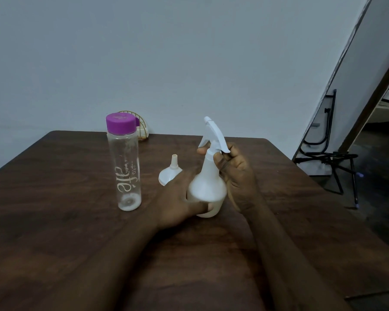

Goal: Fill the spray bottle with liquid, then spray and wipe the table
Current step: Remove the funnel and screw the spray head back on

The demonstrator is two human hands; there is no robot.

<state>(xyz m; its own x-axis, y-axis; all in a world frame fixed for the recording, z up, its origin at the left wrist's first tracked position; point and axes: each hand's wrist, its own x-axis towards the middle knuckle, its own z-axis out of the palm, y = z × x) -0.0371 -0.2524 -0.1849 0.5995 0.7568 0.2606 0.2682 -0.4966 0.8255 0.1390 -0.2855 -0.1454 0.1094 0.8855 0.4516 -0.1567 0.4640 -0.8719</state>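
White plastic takes the centre: a spray bottle stands on a dark wood table, steadied by 2 bare hands. The left hand wraps the bulbous body low down, thumb laid across the front. The right hand curls round the neck just under the trigger head, its fingers pinching the collar. Further left, apart from both hands, a clear bottle with a purple cap stands upright and looks all but empty. Between the 2 bottles a white funnel sits mouth-down on the wood, spout up, just behind the left hand. A gold wire rack peeks out behind the clear bottle at the table's far edge.

Judged from the grip, the step in hand is turning the head's collar (loosening or tightening cannot be told, though the capped, near-empty clear bottle and a creamy tint low in the white one hint at tightening). If the fill is done, the next move calls for a snug head, a finger on the trigger and the nozzle aimed at the wood. No cloth for the wipe is in view.
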